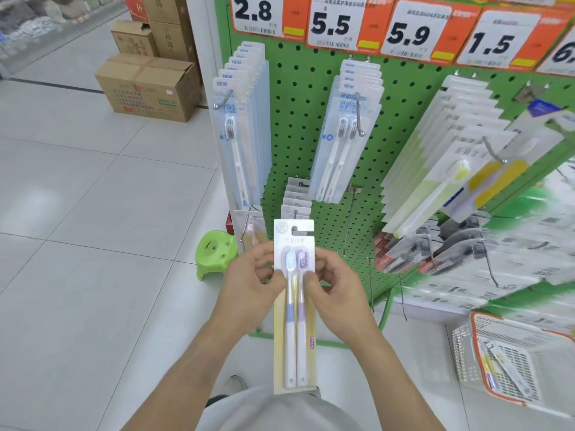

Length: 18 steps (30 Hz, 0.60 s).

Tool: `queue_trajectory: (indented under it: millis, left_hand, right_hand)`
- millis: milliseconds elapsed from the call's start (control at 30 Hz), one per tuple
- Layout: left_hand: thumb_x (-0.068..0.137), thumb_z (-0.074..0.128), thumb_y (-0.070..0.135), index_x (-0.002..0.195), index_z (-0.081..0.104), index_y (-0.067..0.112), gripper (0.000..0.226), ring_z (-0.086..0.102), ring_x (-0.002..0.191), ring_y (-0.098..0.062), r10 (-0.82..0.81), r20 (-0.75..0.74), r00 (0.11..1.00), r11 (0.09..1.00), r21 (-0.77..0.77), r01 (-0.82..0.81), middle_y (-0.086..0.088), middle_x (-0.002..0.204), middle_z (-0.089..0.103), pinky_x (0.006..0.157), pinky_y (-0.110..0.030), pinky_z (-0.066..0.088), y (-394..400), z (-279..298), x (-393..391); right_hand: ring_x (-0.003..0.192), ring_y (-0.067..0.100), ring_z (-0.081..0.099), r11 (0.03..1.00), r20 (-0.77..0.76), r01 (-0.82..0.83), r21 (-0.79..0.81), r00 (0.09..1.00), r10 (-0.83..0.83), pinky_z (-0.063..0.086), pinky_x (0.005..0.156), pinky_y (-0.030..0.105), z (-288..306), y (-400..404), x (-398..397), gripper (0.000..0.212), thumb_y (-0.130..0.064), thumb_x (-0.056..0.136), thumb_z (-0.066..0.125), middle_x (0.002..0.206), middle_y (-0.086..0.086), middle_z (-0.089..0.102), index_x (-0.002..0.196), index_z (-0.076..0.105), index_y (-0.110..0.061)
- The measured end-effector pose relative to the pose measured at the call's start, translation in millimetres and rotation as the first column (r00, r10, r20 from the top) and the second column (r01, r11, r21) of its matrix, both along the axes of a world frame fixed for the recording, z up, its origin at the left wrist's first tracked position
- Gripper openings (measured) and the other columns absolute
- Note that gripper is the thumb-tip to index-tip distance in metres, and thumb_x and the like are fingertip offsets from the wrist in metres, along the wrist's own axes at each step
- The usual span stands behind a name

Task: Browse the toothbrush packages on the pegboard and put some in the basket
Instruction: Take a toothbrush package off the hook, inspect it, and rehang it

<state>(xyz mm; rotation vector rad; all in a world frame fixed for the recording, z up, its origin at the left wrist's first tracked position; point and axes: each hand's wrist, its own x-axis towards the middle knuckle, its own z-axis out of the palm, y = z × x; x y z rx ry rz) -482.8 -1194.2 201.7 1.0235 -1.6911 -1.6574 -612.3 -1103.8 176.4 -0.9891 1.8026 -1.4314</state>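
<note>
Packages (513,275) at right: motion-blurred, print unreadable. Basket (476,343): far side cut off by frame edge. Rightmost price tag (563,51): cropped; number incomplete.

Bright even shop light, soft glare on floor tiles (93,188), wide-angle bending at edges, right side motion-blurred

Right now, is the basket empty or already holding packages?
Not empty: the basket on the floor holds at least one toothbrush package; the exact count is unclear.
</note>
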Motion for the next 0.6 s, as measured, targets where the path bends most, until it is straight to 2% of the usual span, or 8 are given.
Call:
queue_trajectory:
  millis: [133,233,367,400,500,567,600]
  left_hand:
    - [0.082,0.055,-0.019,0.121,0.066,0.009,0.049,0.075,0.089,-0.014,0.012,0.003,1.000,0.999,0.040,-0.012,0.002,0.103,0.078,0.076,-0.018,0.057,-4,6,-7]
    - [0.082,0.053,-0.020,0.130,0.060,0.013,0.059,0.074,0.095,-0.016,-0.076,0.021,0.997,0.996,0.056,0.075,0.004,0.110,0.076,0.082,-0.025,0.059,-3,8,-7]
    - [0.090,0.058,-0.011,0.132,0.057,0.028,0.057,0.070,0.076,-0.035,-0.175,0.078,0.982,0.984,0.059,0.170,0.009,0.104,0.076,0.078,-0.048,0.057,-2,8,2]
    - [0.090,0.059,-0.010,0.132,0.057,0.027,0.056,0.068,0.069,-0.032,-0.177,0.072,0.982,0.982,0.084,0.171,0.007,0.102,0.076,0.075,-0.049,0.058,-2,7,4]
    - [0.089,0.059,-0.013,0.132,0.057,0.021,0.055,0.069,0.068,-0.019,-0.154,0.068,0.986,0.978,0.150,0.142,0.001,0.100,0.077,0.064,-0.030,0.058,0,0,9]
    - [0.089,0.060,-0.011,0.133,0.056,0.022,0.055,0.071,0.072,-0.020,-0.164,0.084,0.983,0.977,0.155,0.149,0.000,0.102,0.077,0.068,-0.028,0.057,1,-5,12]
    - [0.090,0.060,-0.010,0.133,0.055,0.024,0.054,0.071,0.073,-0.019,-0.178,0.093,0.980,0.975,0.148,0.163,0.000,0.103,0.077,0.071,-0.031,0.057,1,-7,14]
  right_hand:
    - [0.068,0.026,0.061,0.996,0.071,0.075,-0.042,0.995,-0.072,0.051,0.060,0.027,5,-1,5,0.035,0.002,0.089,0.062,0.084,-0.005,0.072,0.105,0.070,-0.028]
    - [0.063,0.017,0.059,0.989,0.120,0.135,-0.061,0.985,-0.127,0.048,0.056,0.023,8,-2,6,0.034,0.007,0.085,0.063,0.083,-0.003,0.074,0.101,0.070,-0.022]
    - [0.057,0.009,0.057,0.987,0.149,0.152,-0.054,0.979,-0.143,0.046,0.053,0.019,7,1,2,0.035,0.012,0.083,0.063,0.073,-0.007,0.071,0.098,0.073,-0.018]
    - [0.057,0.009,0.058,0.989,0.159,0.140,-0.041,0.978,-0.132,0.047,0.054,0.020,5,1,2,0.035,0.012,0.084,0.062,0.072,-0.007,0.070,0.099,0.073,-0.018]
    - [0.064,0.018,0.060,0.999,0.178,0.028,0.016,0.984,-0.031,0.053,0.055,0.034,-2,7,1,0.037,0.009,0.087,0.063,0.077,-0.004,0.070,0.103,0.073,-0.023]
    - [0.068,0.022,0.060,0.998,0.188,-0.045,0.048,0.982,0.036,0.055,0.059,0.042,-6,11,-1,0.038,0.007,0.086,0.066,0.084,-0.002,0.072,0.107,0.072,-0.024]
    - [0.069,0.022,0.060,0.996,0.195,-0.069,0.051,0.979,0.058,0.055,0.062,0.042,-6,14,-2,0.039,0.005,0.083,0.067,0.086,-0.002,0.072,0.109,0.071,-0.024]
